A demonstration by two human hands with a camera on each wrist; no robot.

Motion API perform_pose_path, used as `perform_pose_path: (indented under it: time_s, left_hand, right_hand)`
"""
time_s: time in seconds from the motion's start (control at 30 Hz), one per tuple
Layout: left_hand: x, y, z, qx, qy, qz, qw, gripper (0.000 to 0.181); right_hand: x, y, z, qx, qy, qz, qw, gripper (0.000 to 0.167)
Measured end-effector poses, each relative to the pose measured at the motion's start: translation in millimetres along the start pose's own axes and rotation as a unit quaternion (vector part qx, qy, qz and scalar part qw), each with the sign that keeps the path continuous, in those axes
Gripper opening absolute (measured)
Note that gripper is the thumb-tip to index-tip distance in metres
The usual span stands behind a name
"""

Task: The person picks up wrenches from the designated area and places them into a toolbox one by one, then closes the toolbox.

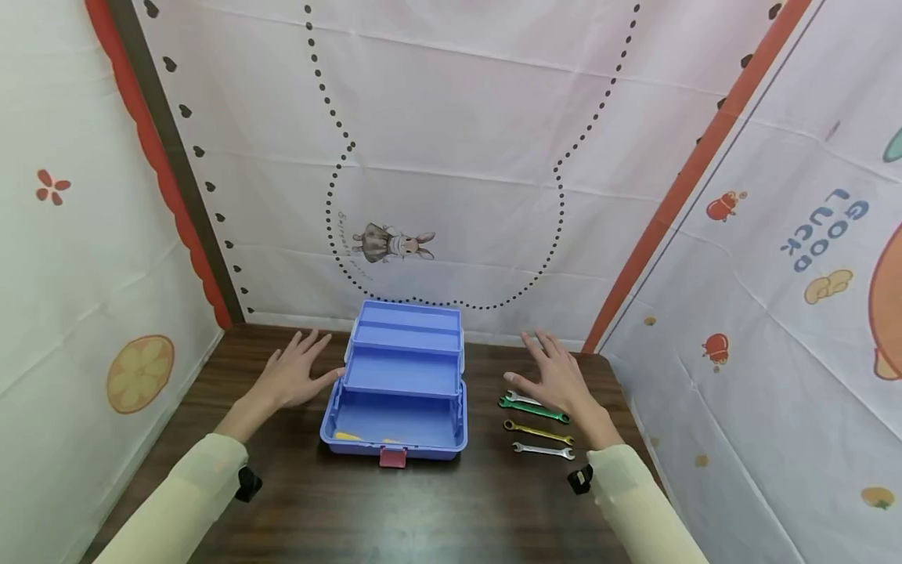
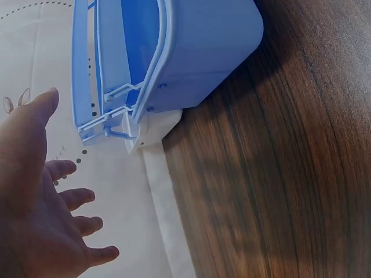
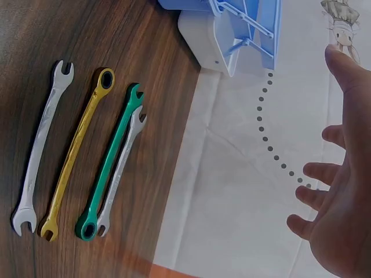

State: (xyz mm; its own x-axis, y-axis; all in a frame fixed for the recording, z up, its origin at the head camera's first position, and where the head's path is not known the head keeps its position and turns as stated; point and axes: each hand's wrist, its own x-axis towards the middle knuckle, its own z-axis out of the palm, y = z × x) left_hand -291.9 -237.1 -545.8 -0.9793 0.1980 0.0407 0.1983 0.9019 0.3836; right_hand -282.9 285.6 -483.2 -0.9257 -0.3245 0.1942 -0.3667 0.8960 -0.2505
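Observation:
A blue toolbox stands opened on the table, its two trays raised in steps behind the lower compartment. Yellow pieces lie along the front of that compartment, and a pink latch hangs at the front. My left hand hovers left of the toolbox with fingers spread, holding nothing. To the right, my right hand is spread above the wrenches, also with nothing in it. Below it lie a green wrench, a yellow wrench, a silver wrench and a smaller silver wrench.
The dark wooden table is enclosed by printed white cloth at the back and both sides. A white part of the toolbox juts out at its rear. Black wrist devices sit at both sleeves.

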Motion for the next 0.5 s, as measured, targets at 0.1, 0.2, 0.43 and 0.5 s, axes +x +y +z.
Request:
perform_pose_path:
  time_s: [0.1, 0.2, 0.43, 0.5]
  left_hand:
    - [0.3, -0.4, 2.8, -0.008, -0.004, 0.007, 0.9999, 0.094]
    - [0.5, -0.5, 4.2, -0.014, -0.006, 0.015, 0.9998, 0.093]
    - [-1.4, -2.5, 11.3, -0.060, -0.019, 0.030, 0.9976, 0.090]
    - [-4.7, -4.2, 14.7, -0.084, -0.026, 0.037, 0.9954, 0.089]
  right_hand:
    - [-2.9, 3, 0, 0.012, 0.000, -0.005, 0.9999, 0.092]
    - [-5.1, 7, 0, 0.029, -0.003, -0.007, 0.9996, 0.091]
    - [-16.0, 15, 5, 0.052, -0.007, -0.013, 0.9985, 0.091]
    - [-21.1, 16, 8, 0.063, -0.015, -0.011, 0.9978, 0.091]
